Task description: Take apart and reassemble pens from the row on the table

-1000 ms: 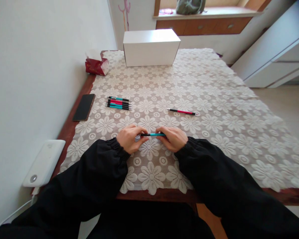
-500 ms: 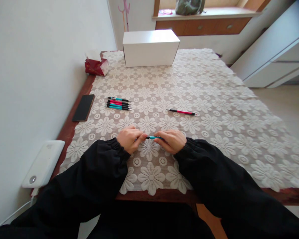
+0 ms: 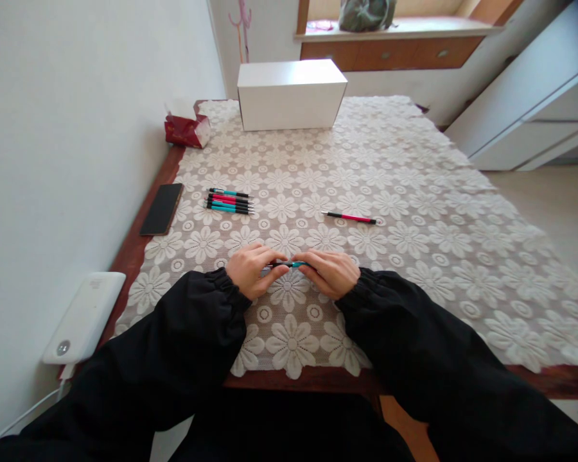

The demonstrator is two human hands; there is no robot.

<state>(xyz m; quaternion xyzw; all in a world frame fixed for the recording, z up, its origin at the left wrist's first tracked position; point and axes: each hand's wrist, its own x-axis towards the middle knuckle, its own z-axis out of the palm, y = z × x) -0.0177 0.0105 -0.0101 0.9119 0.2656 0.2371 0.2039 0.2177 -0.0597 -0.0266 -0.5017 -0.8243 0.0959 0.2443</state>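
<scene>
A turquoise-and-black pen [image 3: 295, 264] lies level between my two hands, close to the table's front edge. My left hand [image 3: 253, 270] has its thumb and fingertips around the black end. The turquoise barrel is gripped by my right hand [image 3: 332, 272], which covers the pen's far right part. Ahead of my right hand a single red-and-black pen [image 3: 350, 218] rests on the tablecloth. To the left, several turquoise and red pens [image 3: 230, 201] lie side by side in a close row, their metal tips pointing right.
A white lace cloth [image 3: 395, 147] covers the table. At the back stands a white box [image 3: 291, 102], with a red tissue pack [image 3: 185, 131] at its left. A dark phone [image 3: 162, 209] and a white power bank [image 3: 84, 317] with a cable lie along the left edge.
My left thumb and fingers have shifted slightly right along the pen and opened a little, showing more of its black end. My right hand has barely moved.
</scene>
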